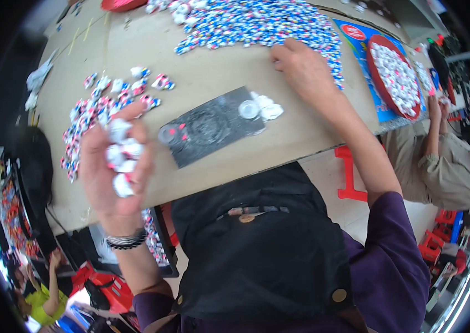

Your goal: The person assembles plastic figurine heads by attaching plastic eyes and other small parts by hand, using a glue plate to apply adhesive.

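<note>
My left hand (115, 166) is palm up over the near left of the table, its fingers curled round several small white pieces with pink patches (125, 165). Below and beyond it lies a loose heap of small pieces in white, pink and blue (82, 114). My right hand (304, 69) reaches to the near edge of a wide spread of small blue-and-white pieces (257, 22). Its fingers are bent together there, and what they pinch is hidden. Between the hands lies a dark, smeared rectangular plate (213, 130) with pink bits and round clear lids on it.
A red tray of white pieces (393, 77) sits on a blue sheet (360, 41) at the right. Crumpled white material (268, 106) lies by the plate. Below the table's left edge is a dark tray of pieces (156, 238). Another person (435, 158) sits at the right, near a red stool (349, 175).
</note>
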Available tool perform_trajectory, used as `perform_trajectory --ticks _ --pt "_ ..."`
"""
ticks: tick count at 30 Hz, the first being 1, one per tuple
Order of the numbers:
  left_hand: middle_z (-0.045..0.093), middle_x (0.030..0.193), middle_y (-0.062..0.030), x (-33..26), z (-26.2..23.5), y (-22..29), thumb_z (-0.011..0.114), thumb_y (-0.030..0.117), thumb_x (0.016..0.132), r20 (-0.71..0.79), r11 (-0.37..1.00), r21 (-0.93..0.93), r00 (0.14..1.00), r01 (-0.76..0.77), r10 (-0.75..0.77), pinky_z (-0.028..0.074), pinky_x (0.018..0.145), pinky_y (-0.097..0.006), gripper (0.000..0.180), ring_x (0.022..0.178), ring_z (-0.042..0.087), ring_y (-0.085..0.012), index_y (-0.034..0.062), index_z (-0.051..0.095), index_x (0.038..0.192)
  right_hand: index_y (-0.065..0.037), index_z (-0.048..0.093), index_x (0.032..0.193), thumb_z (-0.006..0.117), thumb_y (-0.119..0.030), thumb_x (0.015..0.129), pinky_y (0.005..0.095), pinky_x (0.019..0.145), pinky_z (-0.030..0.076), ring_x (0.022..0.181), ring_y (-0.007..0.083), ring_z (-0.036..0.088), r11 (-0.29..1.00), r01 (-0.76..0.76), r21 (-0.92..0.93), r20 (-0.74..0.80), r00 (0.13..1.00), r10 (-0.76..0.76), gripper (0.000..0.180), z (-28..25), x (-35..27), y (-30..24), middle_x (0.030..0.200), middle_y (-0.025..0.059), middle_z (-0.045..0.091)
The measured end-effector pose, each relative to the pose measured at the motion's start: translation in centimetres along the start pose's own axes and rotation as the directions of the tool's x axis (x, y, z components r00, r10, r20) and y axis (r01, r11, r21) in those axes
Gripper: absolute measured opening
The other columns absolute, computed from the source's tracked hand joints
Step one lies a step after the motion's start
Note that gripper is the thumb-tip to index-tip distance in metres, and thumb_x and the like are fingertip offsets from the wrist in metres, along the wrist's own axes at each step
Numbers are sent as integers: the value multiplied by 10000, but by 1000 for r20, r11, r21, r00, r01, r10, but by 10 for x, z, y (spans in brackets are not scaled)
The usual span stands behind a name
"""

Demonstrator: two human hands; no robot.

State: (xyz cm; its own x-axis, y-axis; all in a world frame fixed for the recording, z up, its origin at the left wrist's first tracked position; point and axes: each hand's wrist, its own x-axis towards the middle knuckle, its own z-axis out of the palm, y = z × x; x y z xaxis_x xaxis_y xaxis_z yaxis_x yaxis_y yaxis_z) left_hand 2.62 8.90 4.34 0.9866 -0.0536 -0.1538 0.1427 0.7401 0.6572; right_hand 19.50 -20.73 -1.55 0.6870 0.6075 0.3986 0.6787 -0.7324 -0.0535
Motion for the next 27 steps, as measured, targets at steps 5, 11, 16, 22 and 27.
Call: perform_trajectory --ticks 5,11,16,22,27 --pt "607 954 -157 -7 11 -44 395 277 968 242 910 -350 960 220 -139 356 312 -241 491 488 479 -172 -87 445 1294 -46 582 963 533 -57 854 465 674 518 818 373 633 994 -93 60 34 995 91 121 -6 -4 3 862 163 599" --pt "623 970 -164 -12 19 -72 313 347 1050 247 831 -497 959 250 -141 366 314 -237 394 474 468 -160 90 465 1306 -35 609 908 521 -40 856 480 648 502 738 390 631 999 -37 26 -6 999 37 102 0 -3 9 835 188 611" --pt "647 926 -139 -22 27 -89 350 407 1032 155 844 -474 968 250 -199 361 323 -235 462 466 466 -151 79 444 1343 -40 700 912 545 -27 792 415 662 513 718 321 653 897 -251 364 149 966 210 195 -21 -3 -2 742 166 651" --pt "639 889 -109 -24 30 -102 418 368 1020 84 894 -386 974 226 -209 351 355 -234 499 468 482 -143 -20 437 1332 8 682 935 610 -35 785 281 553 425 561 103 525 849 -346 399 212 936 281 172 -16 -5 2 599 38 542" --pt "635 882 -102 -23 27 -105 452 340 1011 110 916 -333 974 223 -197 352 363 -238 506 462 485 -145 -39 420 1345 6 680 911 656 -65 802 319 576 458 587 168 583 907 -249 341 83 969 235 132 -7 -5 8 649 80 602"
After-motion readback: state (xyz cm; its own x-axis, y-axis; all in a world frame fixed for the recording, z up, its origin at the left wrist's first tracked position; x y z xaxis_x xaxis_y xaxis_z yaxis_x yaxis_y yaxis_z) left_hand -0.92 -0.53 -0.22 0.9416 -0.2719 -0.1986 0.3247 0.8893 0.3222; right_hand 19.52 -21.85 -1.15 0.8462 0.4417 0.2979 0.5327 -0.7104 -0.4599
